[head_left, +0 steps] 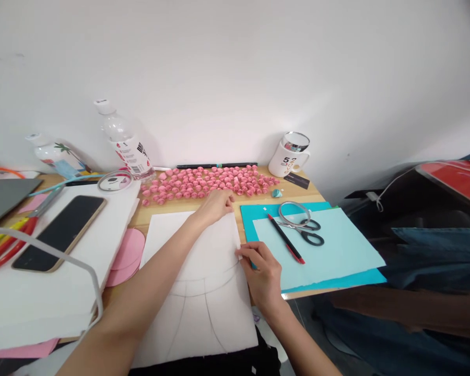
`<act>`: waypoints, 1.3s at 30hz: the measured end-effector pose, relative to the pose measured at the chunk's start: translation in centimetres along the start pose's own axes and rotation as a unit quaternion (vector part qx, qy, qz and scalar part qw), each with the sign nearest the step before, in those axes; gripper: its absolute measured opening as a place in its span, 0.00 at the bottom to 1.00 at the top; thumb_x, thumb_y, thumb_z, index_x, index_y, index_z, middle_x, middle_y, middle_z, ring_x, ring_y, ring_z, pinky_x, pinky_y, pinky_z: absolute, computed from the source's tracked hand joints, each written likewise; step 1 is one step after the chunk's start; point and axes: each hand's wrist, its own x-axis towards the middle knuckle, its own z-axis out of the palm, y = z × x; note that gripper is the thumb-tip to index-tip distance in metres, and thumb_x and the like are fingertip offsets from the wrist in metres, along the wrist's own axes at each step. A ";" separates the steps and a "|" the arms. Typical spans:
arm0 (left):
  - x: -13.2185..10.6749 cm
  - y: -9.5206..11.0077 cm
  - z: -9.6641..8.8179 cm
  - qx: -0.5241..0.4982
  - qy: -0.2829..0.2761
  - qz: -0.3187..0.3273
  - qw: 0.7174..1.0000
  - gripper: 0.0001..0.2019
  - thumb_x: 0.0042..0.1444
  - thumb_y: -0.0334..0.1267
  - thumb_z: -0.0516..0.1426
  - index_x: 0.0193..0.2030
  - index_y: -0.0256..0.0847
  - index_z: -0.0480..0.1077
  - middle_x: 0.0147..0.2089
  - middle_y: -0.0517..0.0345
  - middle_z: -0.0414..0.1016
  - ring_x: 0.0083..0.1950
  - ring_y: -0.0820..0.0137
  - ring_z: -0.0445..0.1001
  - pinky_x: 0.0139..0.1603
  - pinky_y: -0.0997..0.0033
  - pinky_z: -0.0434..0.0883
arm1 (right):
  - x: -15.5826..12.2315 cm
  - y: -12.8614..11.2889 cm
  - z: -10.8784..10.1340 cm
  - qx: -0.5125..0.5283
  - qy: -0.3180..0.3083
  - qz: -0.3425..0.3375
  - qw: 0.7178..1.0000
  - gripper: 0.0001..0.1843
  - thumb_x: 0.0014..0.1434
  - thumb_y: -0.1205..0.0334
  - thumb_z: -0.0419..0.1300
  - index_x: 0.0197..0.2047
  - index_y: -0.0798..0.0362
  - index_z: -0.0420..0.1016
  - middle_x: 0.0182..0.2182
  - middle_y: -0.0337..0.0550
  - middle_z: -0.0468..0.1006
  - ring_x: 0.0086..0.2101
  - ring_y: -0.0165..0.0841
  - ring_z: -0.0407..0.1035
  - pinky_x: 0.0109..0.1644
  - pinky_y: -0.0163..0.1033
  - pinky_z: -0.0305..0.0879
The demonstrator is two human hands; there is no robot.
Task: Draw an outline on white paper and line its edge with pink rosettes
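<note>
A white sheet (207, 245) with curved pencil lines lies before me, its near end overhanging the table edge. My left hand (218, 203) is closed at the far right corner of the sheet, fingertips bent down; what they pinch, if anything, is hidden. Lower down, my right hand (261, 271) pinches the sheet's right edge between thumb and forefinger. Beyond the sheet spread many small pink paper rolls (196, 183). Right of my hands, a red-and-black pen (285, 238), black-handled scissors (311, 237) and a tape roll (294, 214) rest on pale blue paper (344, 245).
A mug (288, 156), a dark card (296, 180) and a small teal roll (277, 193) stand or lie at the back right. To the left are a bottle (129, 146), a phone (60, 232) on white papers, pink circles (127, 253) and a white cable (74, 256).
</note>
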 end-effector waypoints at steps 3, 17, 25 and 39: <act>-0.2 0.0 -0.1 0.005 0.010 -0.003 1.000 0.09 0.46 0.26 0.57 0.36 0.39 0.67 0.28 0.58 0.77 0.35 0.66 0.76 0.35 0.70 0.68 | -0.2 0.3 0.1 -0.002 -0.013 0.008 1.000 0.13 0.59 0.69 0.52 0.32 0.50 0.77 0.34 0.44 0.77 0.33 0.33 0.74 0.33 0.35 0.71; -0.8 0.8 0.4 0.063 -0.003 0.013 0.998 0.12 0.52 0.26 0.53 0.44 0.38 0.63 0.31 0.57 0.76 0.37 0.63 0.75 0.39 0.66 0.65 | -1.1 0.4 0.2 -0.065 -0.028 -0.035 0.997 0.14 0.61 0.71 0.49 0.40 0.51 0.75 0.37 0.46 0.78 0.36 0.35 0.74 0.37 0.37 0.72; -1.0 0.9 1.1 0.107 0.011 0.019 0.994 0.12 0.53 0.27 0.52 0.46 0.39 0.61 0.32 0.54 0.75 0.35 0.61 0.74 0.36 0.66 0.64 | -1.6 1.1 0.3 -0.085 -0.033 -0.062 0.994 0.16 0.61 0.73 0.49 0.44 0.50 0.74 0.38 0.47 0.78 0.37 0.35 0.73 0.38 0.38 0.73; -0.8 2.2 0.8 0.148 -0.014 -0.027 0.988 0.14 0.53 0.26 0.50 0.47 0.37 0.61 0.33 0.52 0.75 0.37 0.61 0.73 0.40 0.65 0.65 | 0.3 -0.5 -0.1 -0.155 -0.084 -0.045 0.983 0.17 0.59 0.77 0.46 0.35 0.58 0.77 0.35 0.51 0.78 0.33 0.36 0.73 0.32 0.38 0.70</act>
